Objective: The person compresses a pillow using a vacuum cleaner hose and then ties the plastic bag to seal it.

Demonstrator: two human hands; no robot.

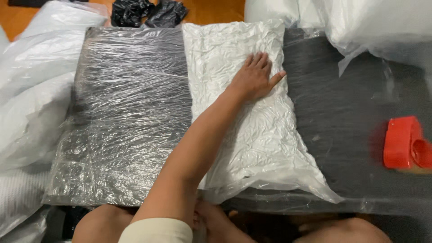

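My left hand (255, 76) lies flat, palm down and fingers apart, on the upper part of a white crinkled vacuum-packed bag (252, 135) that lies lengthwise on a dark plastic-covered surface (351, 103). My forearm crosses the bag's left edge. To the left of the white bag lies a dark flat pack wrapped in clear film (126, 117), touching it. My right hand (216, 221) sits low at the near edge of the white bag, partly hidden under my left arm. Its grip cannot be made out.
A red plastic tape dispenser (402, 143) rests at the right edge. White plastic-wrapped bundles (31, 90) pile up on the left and at the top right (382, 22). Black plastic bags (148, 11) lie on the wooden floor at the top. My knees show at the bottom.
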